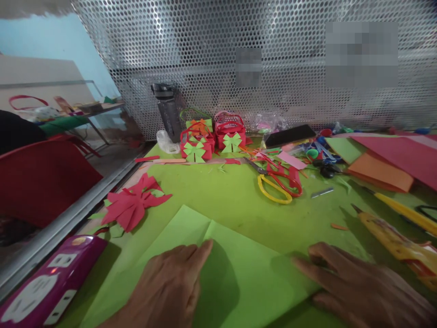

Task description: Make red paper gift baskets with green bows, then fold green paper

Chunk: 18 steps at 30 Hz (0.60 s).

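A light green paper sheet (252, 273) lies in front of me, with a crease near its far edge. My left hand (167, 282) rests on it, palm down, pressing beside the crease with one finger stretched out; its other fingers look partly bent. At the sheet's right corner is my right hand (355, 282), somewhat blurred, its fingers apart and the index finger touching the paper. Left of the sheet lie red paper petals (131, 202) and a purple device (51, 282) with a small red light. Scissors (276, 184) with yellow and red handles lie beyond the sheet.
Small red paper baskets (230, 134) with green bows and a dark bottle (167, 111) stand by the perforated metal panel (205, 54). A black phone (290, 135), coloured paper sheets (403, 155), a yellow cutter (406, 209) and a yellow tube (392, 237) lie to the right.
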{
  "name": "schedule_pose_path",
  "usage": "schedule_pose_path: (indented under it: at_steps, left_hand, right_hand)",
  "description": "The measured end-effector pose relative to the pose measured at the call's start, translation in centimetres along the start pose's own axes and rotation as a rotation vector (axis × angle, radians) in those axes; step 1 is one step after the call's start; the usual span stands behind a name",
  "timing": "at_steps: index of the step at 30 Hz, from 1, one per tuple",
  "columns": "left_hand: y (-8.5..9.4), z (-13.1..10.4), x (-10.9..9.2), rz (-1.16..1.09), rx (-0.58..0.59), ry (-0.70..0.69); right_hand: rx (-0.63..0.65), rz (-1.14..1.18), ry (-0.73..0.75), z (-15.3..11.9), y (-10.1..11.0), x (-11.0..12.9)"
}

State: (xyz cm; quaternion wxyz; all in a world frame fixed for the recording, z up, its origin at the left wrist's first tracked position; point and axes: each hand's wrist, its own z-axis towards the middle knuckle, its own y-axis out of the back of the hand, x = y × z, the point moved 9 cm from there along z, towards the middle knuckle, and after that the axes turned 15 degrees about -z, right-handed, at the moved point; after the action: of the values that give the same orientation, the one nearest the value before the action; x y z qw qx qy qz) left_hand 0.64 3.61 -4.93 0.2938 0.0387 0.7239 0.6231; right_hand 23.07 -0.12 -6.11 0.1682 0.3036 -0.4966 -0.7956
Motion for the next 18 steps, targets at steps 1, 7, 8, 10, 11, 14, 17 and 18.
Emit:
schedule_pose_path:
  at_steps: [1, 7, 8, 10, 11, 14, 17, 18]
  left_hand:
    - [-0.1, 0.1, 0.1, 0.003, 0.021, 0.013]
    - [-0.6, 0.5, 0.7, 0.019, 0.111, 0.090]
    - [-0.6, 0.5, 0.7, 0.028, 0.117, 0.100]
    - [-0.5, 0.6, 0.6, 0.037, 0.124, 0.111]
    - [-0.5, 0.6, 0.6, 0.036, 0.126, 0.111]
    - [-0.6, 0.5, 0.7, 0.027, 0.121, 0.088]
    - [-1.0, 0.0, 2.3, 0.050, 0.023, 0.027]
    - [-1.1, -0.3, 3.3, 0.058, -0.054, 0.005]
  right_hand:
    - [-0.012, -0.014, 0.002, 0.1, 0.2, 0.0]
    - [-0.058, -0.065, 0.009, -0.2, 0.5, 0.2]
    - [-0.045, -0.059, 0.002, -0.4, 0.2, 0.2]
    - [-0.009, -0.037, -0.017, -0.7, -0.4, 0.2]
    - [0.000, -0.027, -0.034, -0.6, -0.4, 0.1]
    - [0.032, -0.006, -0.118, 0.1, 0.3, -0.6]
    - [0.047, 0.005, -0.210, 1.1, 2.1, -1.4]
    - [0.028, -0.018, -0.228, 1.4, 3.0, -1.5]
